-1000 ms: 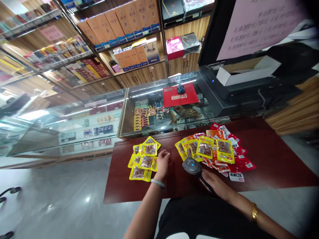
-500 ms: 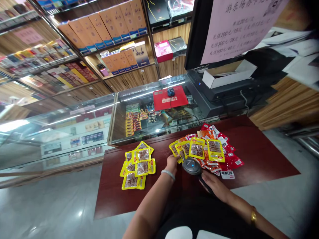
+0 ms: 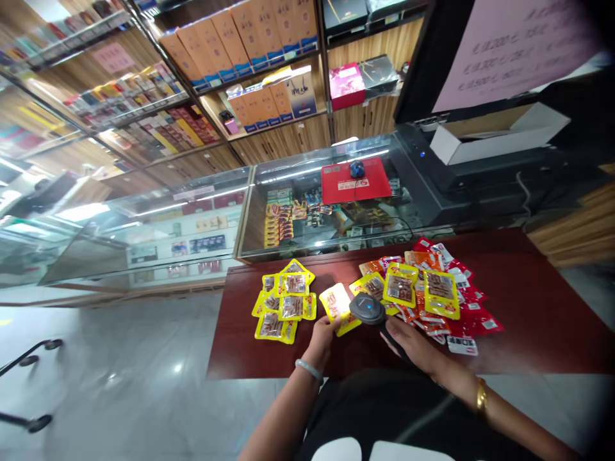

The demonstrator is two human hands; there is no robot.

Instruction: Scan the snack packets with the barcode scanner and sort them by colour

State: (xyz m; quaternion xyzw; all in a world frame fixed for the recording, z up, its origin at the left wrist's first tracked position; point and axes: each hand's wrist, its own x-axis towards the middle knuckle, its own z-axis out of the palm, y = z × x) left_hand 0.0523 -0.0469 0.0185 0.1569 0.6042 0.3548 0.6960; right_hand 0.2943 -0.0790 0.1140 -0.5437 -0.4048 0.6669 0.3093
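On our table (image 3: 271,362) lie a packet group (image 3: 291,307) at left and a packet pile (image 3: 400,285) at right. Behind, we have a display counter (image 3: 288,179) with a mouse pad (image 3: 379,184) on top.

We wear a black cloth garment (image 3: 368,410) bearing large white shapes (image 3: 408,452), a slim, pale, rounded bangle (image 3: 310,370) on our left wrist and a shiny gold-coloured bracelet (image 3: 482,398) on our right wrist.

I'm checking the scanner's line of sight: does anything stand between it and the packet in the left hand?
Nothing visible does. The scanner in the right hand overlaps part of the yellow packet in this view; the left hand holds its edge. Whether scanner and packet touch, I cannot tell.
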